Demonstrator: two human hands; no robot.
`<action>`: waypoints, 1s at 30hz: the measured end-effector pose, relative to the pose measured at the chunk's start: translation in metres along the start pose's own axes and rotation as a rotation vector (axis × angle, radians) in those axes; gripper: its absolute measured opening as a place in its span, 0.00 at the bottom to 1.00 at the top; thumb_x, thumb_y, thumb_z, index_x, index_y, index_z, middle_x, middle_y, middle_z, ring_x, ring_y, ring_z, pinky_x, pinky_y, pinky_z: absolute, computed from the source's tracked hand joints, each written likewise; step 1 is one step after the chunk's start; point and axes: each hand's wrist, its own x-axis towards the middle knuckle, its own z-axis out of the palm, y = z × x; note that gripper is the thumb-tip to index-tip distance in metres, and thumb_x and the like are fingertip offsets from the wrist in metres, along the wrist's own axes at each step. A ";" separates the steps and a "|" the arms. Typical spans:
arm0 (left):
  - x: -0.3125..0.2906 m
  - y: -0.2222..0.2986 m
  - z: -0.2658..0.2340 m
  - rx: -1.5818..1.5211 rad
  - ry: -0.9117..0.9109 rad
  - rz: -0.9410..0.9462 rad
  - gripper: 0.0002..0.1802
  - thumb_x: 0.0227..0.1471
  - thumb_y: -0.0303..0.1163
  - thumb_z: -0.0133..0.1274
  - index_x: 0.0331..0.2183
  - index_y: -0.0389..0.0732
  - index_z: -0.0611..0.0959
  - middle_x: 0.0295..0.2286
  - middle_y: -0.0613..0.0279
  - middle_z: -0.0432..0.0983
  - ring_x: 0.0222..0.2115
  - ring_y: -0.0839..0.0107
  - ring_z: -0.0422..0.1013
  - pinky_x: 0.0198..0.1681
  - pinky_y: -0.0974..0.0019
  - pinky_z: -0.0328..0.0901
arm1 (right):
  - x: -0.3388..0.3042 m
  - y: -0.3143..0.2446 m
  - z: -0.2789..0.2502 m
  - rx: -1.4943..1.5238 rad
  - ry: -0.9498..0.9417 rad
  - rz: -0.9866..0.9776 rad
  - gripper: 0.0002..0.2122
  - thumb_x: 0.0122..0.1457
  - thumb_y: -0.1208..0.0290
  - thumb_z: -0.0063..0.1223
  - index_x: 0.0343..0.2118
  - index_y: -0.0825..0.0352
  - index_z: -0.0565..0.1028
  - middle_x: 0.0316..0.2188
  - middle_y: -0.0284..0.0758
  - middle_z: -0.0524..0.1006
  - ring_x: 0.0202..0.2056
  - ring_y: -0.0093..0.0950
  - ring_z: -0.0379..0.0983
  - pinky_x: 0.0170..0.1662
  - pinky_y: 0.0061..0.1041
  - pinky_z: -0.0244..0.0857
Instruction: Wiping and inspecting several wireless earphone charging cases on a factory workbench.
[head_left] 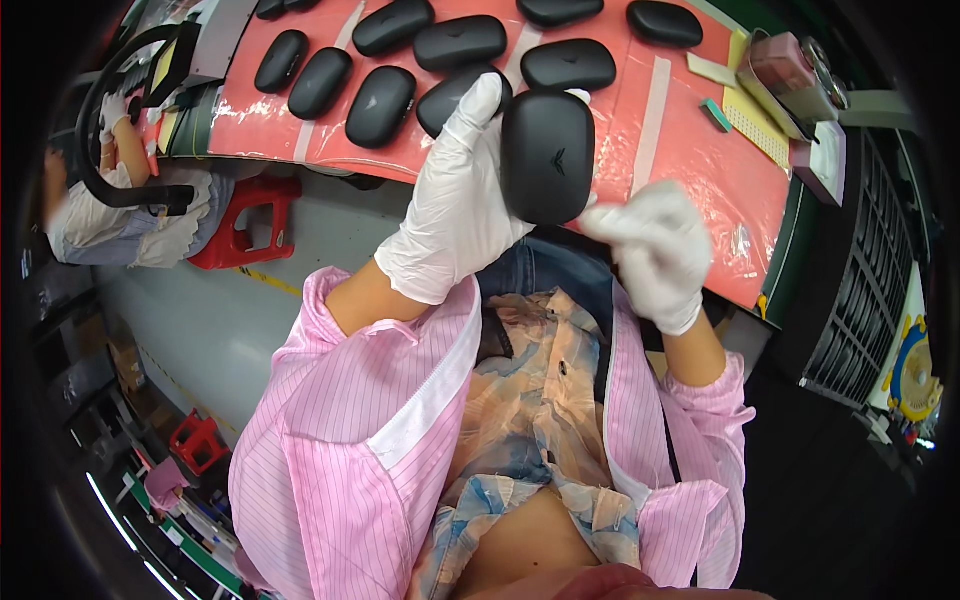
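Note:
In my white-gloved left hand point(450, 205) is a smooth black oval case point(548, 150), tilted up over the table's near edge. My thumb lies along its left side, and a fingertip shows behind its far right corner. A small V-shaped emblem marks the face toward me. Close by the case's lower right corner, my gloved right hand point(655, 245) is blurred, its fingers curled in. Whatever they may hold is hidden. Just beyond, similar black cases lie on the table, among them one case point(380, 107) to the left and another point(568, 65) behind.
A red padded mat point(700, 165) with pale tape strips covers the table point(790, 240). At the right stand a pink-filled container point(780, 65), yellow sheets point(755, 125) and a small green block point(716, 115). A red stool point(250, 225) and a co-worker's gloved hand point(113, 110) are at left.

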 end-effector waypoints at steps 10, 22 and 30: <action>0.014 -0.010 -0.017 -0.311 -0.055 0.118 0.27 0.60 0.48 0.47 0.50 0.35 0.71 0.43 0.48 0.74 0.45 0.54 0.72 0.52 0.53 0.68 | 0.008 0.005 0.046 0.125 0.036 -0.066 0.21 0.43 0.88 0.47 0.40 0.64 0.81 0.27 0.32 0.73 0.28 0.27 0.68 0.34 0.25 0.64; 0.007 -0.013 0.002 -0.204 0.082 0.166 0.21 0.60 0.42 0.49 0.49 0.39 0.74 0.38 0.64 0.75 0.39 0.74 0.72 0.45 0.68 0.68 | -0.004 -0.003 0.019 0.073 0.334 0.274 0.14 0.57 0.85 0.43 0.43 0.70 0.77 0.31 0.33 0.73 0.27 0.21 0.68 0.32 0.20 0.62; 0.013 -0.017 -0.021 -0.006 -0.077 -0.020 0.25 0.59 0.50 0.45 0.43 0.37 0.79 0.31 0.61 0.78 0.31 0.69 0.76 0.35 0.64 0.72 | 0.061 0.007 0.003 0.123 0.255 0.286 0.12 0.54 0.85 0.47 0.39 0.70 0.79 0.29 0.34 0.74 0.29 0.22 0.69 0.33 0.21 0.63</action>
